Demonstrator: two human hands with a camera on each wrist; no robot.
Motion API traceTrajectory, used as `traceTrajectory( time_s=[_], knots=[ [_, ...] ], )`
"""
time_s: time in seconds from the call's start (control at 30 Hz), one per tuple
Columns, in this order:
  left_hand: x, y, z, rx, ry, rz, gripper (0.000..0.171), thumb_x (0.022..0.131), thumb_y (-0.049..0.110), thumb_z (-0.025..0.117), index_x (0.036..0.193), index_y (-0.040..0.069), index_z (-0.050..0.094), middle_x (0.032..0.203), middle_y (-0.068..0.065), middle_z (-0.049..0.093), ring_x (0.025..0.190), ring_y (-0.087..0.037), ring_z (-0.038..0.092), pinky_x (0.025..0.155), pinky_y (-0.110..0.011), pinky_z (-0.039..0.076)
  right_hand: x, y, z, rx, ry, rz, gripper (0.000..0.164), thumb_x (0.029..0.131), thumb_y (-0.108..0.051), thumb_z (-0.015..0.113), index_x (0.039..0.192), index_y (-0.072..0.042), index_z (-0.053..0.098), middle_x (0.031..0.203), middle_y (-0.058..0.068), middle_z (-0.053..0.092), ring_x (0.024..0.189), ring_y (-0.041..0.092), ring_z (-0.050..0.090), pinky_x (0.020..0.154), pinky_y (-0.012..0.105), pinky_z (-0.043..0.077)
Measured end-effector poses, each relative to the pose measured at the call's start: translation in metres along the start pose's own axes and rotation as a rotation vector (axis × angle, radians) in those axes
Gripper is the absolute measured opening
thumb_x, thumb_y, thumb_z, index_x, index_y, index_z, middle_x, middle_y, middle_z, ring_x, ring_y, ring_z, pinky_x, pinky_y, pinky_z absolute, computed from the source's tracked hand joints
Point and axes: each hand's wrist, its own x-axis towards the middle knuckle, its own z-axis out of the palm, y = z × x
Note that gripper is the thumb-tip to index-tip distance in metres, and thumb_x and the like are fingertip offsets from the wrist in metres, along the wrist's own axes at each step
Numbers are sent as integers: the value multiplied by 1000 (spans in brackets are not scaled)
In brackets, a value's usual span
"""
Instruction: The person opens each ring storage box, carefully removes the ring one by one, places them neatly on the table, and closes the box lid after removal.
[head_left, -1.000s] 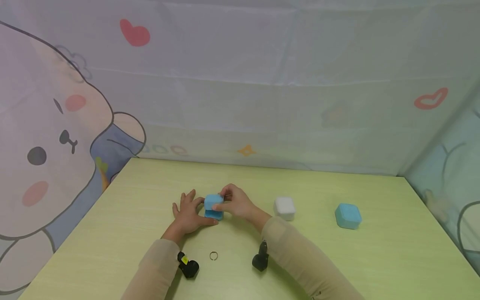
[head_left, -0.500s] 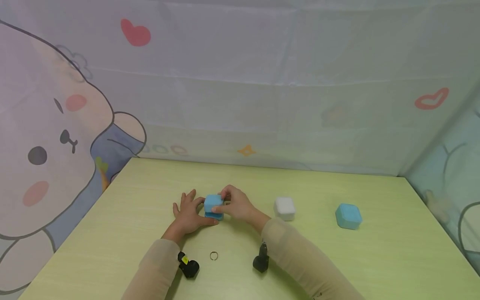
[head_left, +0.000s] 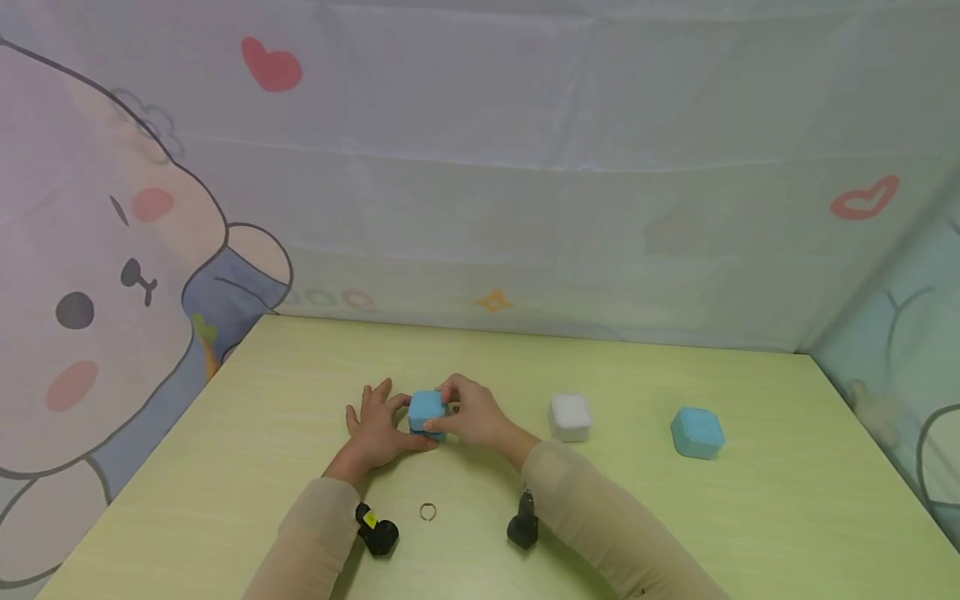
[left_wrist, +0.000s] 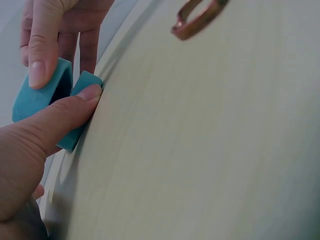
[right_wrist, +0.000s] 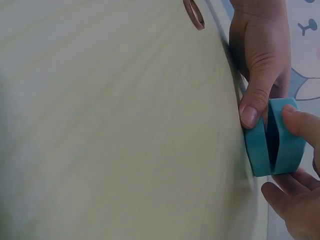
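A small blue ring box (head_left: pixel 426 406) stands on the table, its lid (right_wrist: pixel 290 145) partly raised over its base (right_wrist: pixel 256 147) with a dark narrow gap between them. My left hand (head_left: pixel 377 432) holds the base between thumb and forefinger, the other fingers spread out. From the right, my right hand (head_left: pixel 480 415) pinches the lid; its thumb (left_wrist: pixel 37 74) lies on the lid's side. The inside of the box is mostly hidden. Closer to me lies a thin copper-coloured open ring (head_left: pixel 427 512), also seen at the top of the left wrist view.
A white box (head_left: pixel 570 417) of similar shape stands right of my right hand. Farther right is another blue box (head_left: pixel 697 432). Black wrist cameras (head_left: pixel 378 533) hang at both sleeves. A printed cloth (head_left: pixel 525 167) rises behind the table's (head_left: pixel 637 533) far edge.
My right hand has lowered the lid toward the base, and the gap has narrowed. The left hand stays in place; the ring and the other boxes have not moved.
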Motion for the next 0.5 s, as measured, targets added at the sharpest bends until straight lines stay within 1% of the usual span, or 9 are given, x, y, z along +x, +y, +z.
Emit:
traceTrajectory(
  time_s=[0.1,0.33,0.43,0.5],
  knots=[
    [0,1,-1,-1,1,-2,68,70,44,80,124,10,56,156,-24,9,142,-49,-9,104,-71,-10,0,1,0,5,0,4,34,79,-20,77,88,-10,46,125,7,59,114,27,59,81,33,52],
    [0,2,-1,0,3,-5,68,70,44,80,123,10,56,156,-24,9,142,-50,-9,104,-71,-10,-1,2,2,-18,6,-19,35,78,-19,78,87,-9,45,124,6,58,111,27,60,76,29,50],
    [0,1,-1,-2,5,-6,69,69,44,81,124,10,56,156,-24,9,142,-50,-9,104,-71,-10,-2,0,2,-26,11,-30,36,78,-18,78,87,-8,44,123,7,57,107,26,60,76,29,50],
    [1,1,0,-5,5,-5,69,69,44,81,124,10,56,156,-24,9,142,-49,-9,104,-71,-10,-3,-1,2,-36,14,-33,36,78,-17,78,86,-7,44,123,7,57,105,24,59,78,31,51]
  ],
)
